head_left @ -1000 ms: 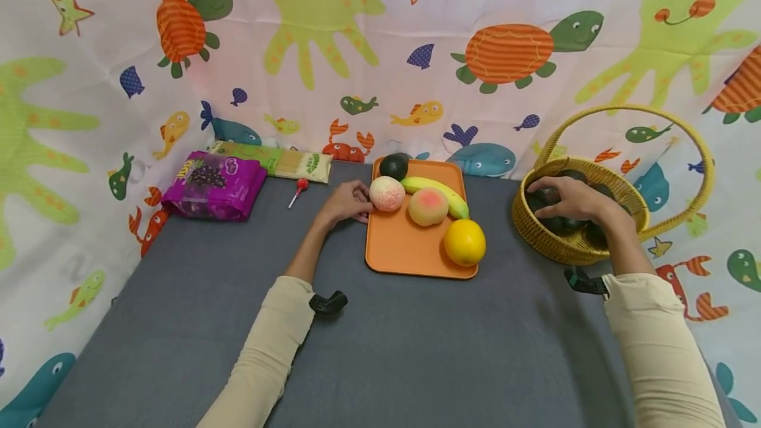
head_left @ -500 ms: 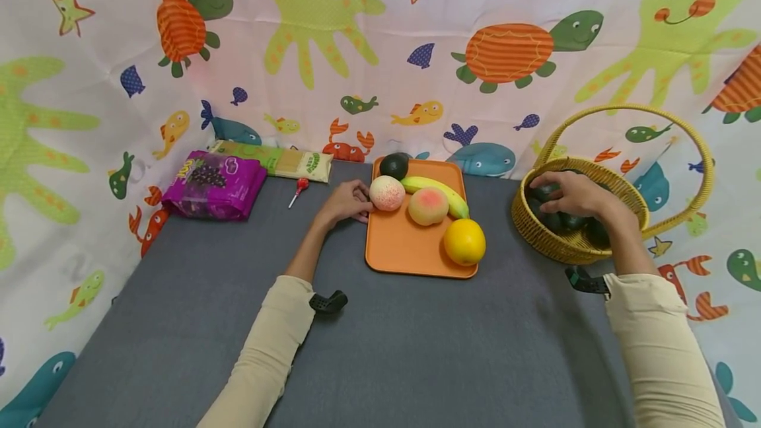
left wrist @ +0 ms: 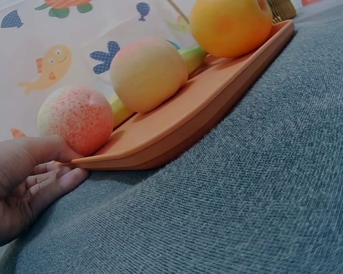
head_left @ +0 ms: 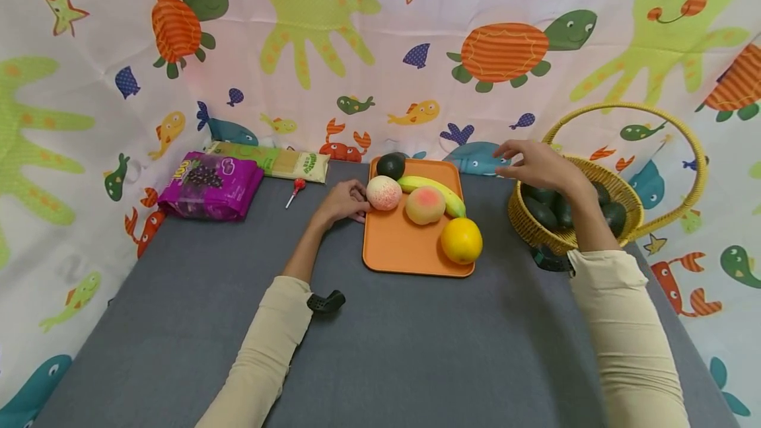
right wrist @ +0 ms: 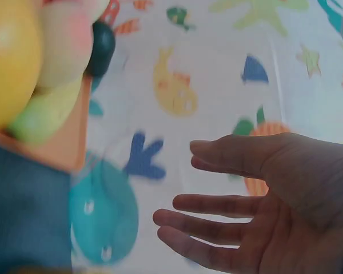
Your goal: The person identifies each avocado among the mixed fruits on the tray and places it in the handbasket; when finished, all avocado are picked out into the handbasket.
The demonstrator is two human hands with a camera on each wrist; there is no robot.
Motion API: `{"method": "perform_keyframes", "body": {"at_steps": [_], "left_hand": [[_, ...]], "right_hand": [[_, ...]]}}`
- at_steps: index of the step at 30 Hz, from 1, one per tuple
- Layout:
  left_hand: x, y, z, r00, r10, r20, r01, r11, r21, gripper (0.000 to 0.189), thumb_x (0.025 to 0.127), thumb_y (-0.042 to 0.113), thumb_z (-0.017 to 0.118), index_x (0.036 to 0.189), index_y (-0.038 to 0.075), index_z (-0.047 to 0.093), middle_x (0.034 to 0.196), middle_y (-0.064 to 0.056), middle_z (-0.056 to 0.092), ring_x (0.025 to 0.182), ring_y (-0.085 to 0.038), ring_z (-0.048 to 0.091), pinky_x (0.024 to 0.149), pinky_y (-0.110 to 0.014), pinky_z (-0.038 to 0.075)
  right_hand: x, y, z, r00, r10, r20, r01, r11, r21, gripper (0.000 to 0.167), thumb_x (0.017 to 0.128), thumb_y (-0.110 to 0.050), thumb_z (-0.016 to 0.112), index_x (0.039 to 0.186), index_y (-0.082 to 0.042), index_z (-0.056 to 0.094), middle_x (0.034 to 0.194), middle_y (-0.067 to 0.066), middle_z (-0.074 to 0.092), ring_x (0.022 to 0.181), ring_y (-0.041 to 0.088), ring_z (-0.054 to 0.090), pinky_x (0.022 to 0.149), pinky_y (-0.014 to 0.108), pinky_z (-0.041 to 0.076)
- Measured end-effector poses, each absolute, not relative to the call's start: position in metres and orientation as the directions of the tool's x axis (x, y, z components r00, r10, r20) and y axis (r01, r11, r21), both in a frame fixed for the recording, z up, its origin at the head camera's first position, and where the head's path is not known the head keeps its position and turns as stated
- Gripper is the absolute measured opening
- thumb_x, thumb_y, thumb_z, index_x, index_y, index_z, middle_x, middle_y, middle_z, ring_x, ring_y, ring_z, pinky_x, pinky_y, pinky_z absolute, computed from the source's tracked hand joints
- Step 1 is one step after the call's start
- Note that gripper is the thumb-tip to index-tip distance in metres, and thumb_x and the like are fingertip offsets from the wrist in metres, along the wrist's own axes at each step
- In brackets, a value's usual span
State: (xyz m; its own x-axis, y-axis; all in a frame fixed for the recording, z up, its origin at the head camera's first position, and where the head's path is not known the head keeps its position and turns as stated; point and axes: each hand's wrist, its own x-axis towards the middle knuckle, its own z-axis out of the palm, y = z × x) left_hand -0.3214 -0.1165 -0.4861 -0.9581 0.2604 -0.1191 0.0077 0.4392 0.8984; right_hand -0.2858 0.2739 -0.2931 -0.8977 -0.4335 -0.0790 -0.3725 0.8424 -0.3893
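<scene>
My left hand (head_left: pixel 341 202) pinches the left rim of an orange tray (head_left: pixel 389 243); in the left wrist view the thumb lies over the rim and fingers sit below it. On the tray are a speckled peach (head_left: pixel 384 193), a smoother peach (head_left: pixel 425 205), a banana (head_left: pixel 452 199), a dark avocado (head_left: pixel 390 166) and a yellow-orange fruit (head_left: pixel 461 241) like an orange. My right hand (head_left: pixel 543 164) hovers over the left side of a yellow wicker basket (head_left: pixel 523 222) with several dark avocados (head_left: pixel 614 218). Its fingers are spread and hold nothing in the right wrist view.
Left of the tray lie a red lollipop (head_left: pixel 298 185), a purple bag (head_left: pixel 211 185) with grapes on it and a flat green-and-beige packet (head_left: pixel 291 164). A patterned cloth (head_left: pixel 357 32) hangs behind the grey tabletop (head_left: pixel 416 349). The basket's tall handle (head_left: pixel 692 141) arches upward.
My right hand has come up out of the basket and shifted left, leaving the avocados inside uncovered. The left hand stays at the tray's rim. The head view has shifted slightly.
</scene>
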Motion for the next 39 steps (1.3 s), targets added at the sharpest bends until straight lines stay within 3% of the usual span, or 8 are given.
{"method": "perform_keyframes", "body": {"at_steps": [4, 8, 11, 19, 24, 29, 34, 39], "left_hand": [[-0.323, -0.116, -0.488, -0.952, 0.275, -0.134, -0.01, 0.41, 0.912, 0.039, 0.091, 0.016, 0.076, 0.124, 0.0, 0.062, 0.101, -0.015, 0.069, 0.064, -0.009, 0.068, 0.065, -0.023, 0.061], [-0.323, -0.117, -0.489, -0.952, 0.276, -0.134, -0.013, 0.401, 0.916, 0.037, 0.091, 0.015, 0.075, 0.123, 0.001, 0.062, 0.099, -0.014, 0.068, 0.064, -0.009, 0.068, 0.063, -0.022, 0.061], [-0.324, -0.118, -0.489, -0.957, 0.265, -0.118, 0.003, 0.417, 0.909, 0.036, 0.091, 0.016, 0.075, 0.121, 0.002, 0.063, 0.099, -0.013, 0.069, 0.065, -0.008, 0.067, 0.063, -0.021, 0.059], [-0.319, -0.117, -0.492, -0.957, 0.266, -0.12, 0.007, 0.433, 0.902, 0.037, 0.091, 0.018, 0.076, 0.122, 0.002, 0.064, 0.099, -0.013, 0.069, 0.068, -0.011, 0.068, 0.066, -0.022, 0.06], [-0.319, -0.117, -0.491, -0.956, 0.271, -0.114, 0.02, 0.445, 0.895, 0.037, 0.091, 0.019, 0.076, 0.122, 0.002, 0.064, 0.099, -0.013, 0.071, 0.073, -0.014, 0.069, 0.071, -0.023, 0.06], [-0.319, -0.117, -0.49, -0.953, 0.278, -0.122, 0.013, 0.441, 0.898, 0.037, 0.091, 0.018, 0.076, 0.122, 0.002, 0.064, 0.099, -0.014, 0.072, 0.07, -0.013, 0.069, 0.07, -0.024, 0.061], [-0.32, -0.117, -0.49, -0.956, 0.273, -0.112, 0.017, 0.431, 0.902, 0.036, 0.091, 0.017, 0.076, 0.121, 0.002, 0.064, 0.097, -0.014, 0.071, 0.064, -0.009, 0.067, 0.065, -0.022, 0.059], [-0.32, -0.117, -0.489, -0.954, 0.276, -0.115, 0.009, 0.412, 0.911, 0.035, 0.091, 0.015, 0.075, 0.121, 0.001, 0.063, 0.097, -0.014, 0.07, 0.062, -0.01, 0.067, 0.062, -0.023, 0.06]], "right_hand": [[-0.302, 0.239, -0.289, -0.895, -0.443, -0.045, -0.386, 0.823, -0.416, 0.036, 0.103, -0.019, 0.063, 0.132, 0.003, 0.063, 0.13, 0.033, 0.065, 0.11, 0.045, 0.068, 0.091, 0.055, 0.06], [-0.321, 0.203, -0.287, -0.902, -0.428, -0.048, -0.357, 0.806, -0.472, 0.034, 0.104, -0.019, 0.061, 0.13, 0.003, 0.064, 0.122, 0.031, 0.069, 0.092, 0.035, 0.073, 0.076, 0.033, 0.063], [-0.337, 0.177, -0.289, -0.915, -0.397, -0.065, -0.315, 0.808, -0.499, 0.035, 0.105, -0.022, 0.06, 0.13, 0.003, 0.064, 0.121, 0.03, 0.069, 0.092, 0.035, 0.074, 0.071, 0.025, 0.062], [-0.365, 0.12, -0.311, -0.919, -0.308, -0.246, -0.148, 0.848, -0.51, 0.038, 0.105, -0.026, 0.06, 0.131, 0.001, 0.064, 0.129, 0.024, 0.066, 0.076, 0.018, 0.071, 0.09, 0.043, 0.065], [-0.375, 0.101, -0.328, -0.9, -0.256, -0.352, -0.06, 0.874, -0.482, 0.048, 0.106, -0.032, 0.059, 0.144, -0.004, 0.056, 0.142, 0.02, 0.06, 0.104, 0.033, 0.073, 0.099, 0.044, 0.062], [-0.382, 0.088, -0.345, -0.87, -0.256, -0.42, -0.001, 0.855, -0.519, 0.057, 0.108, -0.037, 0.055, 0.156, -0.01, 0.042, 0.158, 0.019, 0.045, 0.132, 0.043, 0.06, 0.109, 0.05, 0.056], [-0.386, 0.079, -0.364, -0.843, -0.307, -0.442, -0.02, 0.838, -0.545, 0.057, 0.11, -0.036, 0.05, 0.16, -0.013, 0.037, 0.168, 0.017, 0.03, 0.144, 0.043, 0.047, 0.115, 0.055, 0.05], [-0.388, 0.075, -0.377, -0.853, -0.343, -0.393, -0.095, 0.843, -0.53, 0.053, 0.11, -0.031, 0.051, 0.157, -0.007, 0.042, 0.167, 0.017, 0.032, 0.146, 0.04, 0.045, 0.114, 0.053, 0.051]]}}
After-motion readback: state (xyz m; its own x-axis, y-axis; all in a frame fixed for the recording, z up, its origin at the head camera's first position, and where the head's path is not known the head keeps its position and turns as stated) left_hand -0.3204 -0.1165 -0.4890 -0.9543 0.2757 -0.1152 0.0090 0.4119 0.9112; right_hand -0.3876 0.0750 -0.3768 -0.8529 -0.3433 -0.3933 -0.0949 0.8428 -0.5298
